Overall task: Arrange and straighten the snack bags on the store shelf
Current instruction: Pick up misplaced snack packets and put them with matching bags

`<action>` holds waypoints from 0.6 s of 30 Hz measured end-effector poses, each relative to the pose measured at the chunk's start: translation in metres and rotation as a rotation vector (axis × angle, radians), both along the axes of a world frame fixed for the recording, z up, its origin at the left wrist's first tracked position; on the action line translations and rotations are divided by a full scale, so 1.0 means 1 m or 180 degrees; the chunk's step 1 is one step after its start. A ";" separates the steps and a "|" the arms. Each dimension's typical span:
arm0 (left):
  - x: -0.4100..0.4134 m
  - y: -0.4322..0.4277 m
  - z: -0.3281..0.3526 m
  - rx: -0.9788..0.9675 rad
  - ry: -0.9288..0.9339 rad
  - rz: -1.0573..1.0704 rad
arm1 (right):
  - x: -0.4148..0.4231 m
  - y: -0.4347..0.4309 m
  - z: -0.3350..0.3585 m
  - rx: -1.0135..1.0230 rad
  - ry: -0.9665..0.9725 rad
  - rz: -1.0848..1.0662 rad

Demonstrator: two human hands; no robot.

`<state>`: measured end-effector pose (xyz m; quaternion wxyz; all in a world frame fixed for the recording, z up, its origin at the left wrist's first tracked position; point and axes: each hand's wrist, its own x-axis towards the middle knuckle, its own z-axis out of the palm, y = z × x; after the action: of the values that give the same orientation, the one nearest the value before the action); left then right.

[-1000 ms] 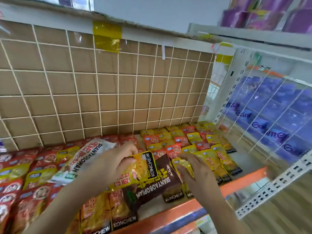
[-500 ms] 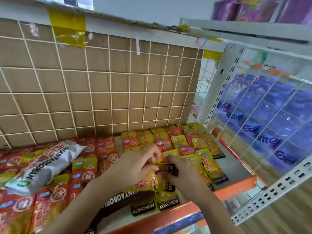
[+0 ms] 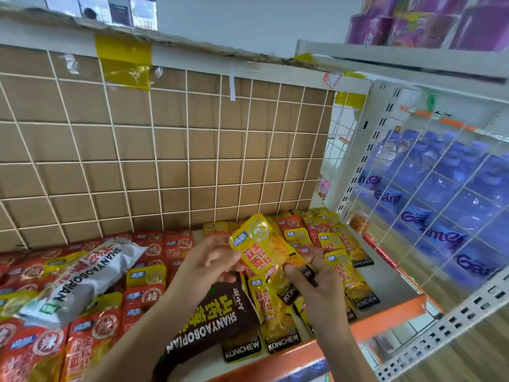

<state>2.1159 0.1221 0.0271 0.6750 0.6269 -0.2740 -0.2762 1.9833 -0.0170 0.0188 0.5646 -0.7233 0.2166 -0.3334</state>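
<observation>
From my remote seat I see both hands clamped on one yellow snack bag (image 3: pixel 263 244), a flat, glossy foil pouch with rounded corners. It is lifted off the shelf (image 3: pixel 391 315) and tilted, its top corner pointing up towards the back. My left hand (image 3: pixel 209 261) pinches its left edge between thumb and fingers. My right hand (image 3: pixel 316 286) grips the lower end, thumb pressed on the black band there.

Under the hands a dark brown bag (image 3: pixel 217 318) lies crooked, its matt film crinkled, overlapping the flat yellow bags (image 3: pixel 278 312) along the orange front lip. More yellow bags (image 3: pixel 347 260) lie in overlapping rows on the right, on the grey metal deck. On the left, shiny red bags (image 3: pixel 91 343) cover the deck, and a puffy silver-white bag (image 3: pixel 82 279) rests slantwise on top of them.

Behind stands a white wire grid (image 3: pixel 187 161) against plain brown cardboard, with a strip of yellow tape (image 3: pixel 124 60) on it. Through the side mesh I see soft blue packs (image 3: pixel 440 194).
</observation>
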 end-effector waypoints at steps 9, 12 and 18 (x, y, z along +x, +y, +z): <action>-0.024 -0.027 -0.010 0.0015 -0.0574 -0.0323 | -0.021 -0.007 -0.006 0.0098 0.0518 0.0571; -0.036 -0.039 -0.008 0.0038 -0.0415 -0.0320 | -0.031 -0.018 -0.008 -0.0047 0.0649 0.0418; -0.024 -0.044 -0.019 0.0216 -0.1003 -0.0289 | -0.057 -0.070 -0.022 -0.0073 0.0659 -0.0276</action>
<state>2.0920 0.0785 0.0086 0.5890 0.6718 -0.3950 -0.2138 1.9266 -0.0869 -0.0037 0.5160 -0.7502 0.3010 -0.2834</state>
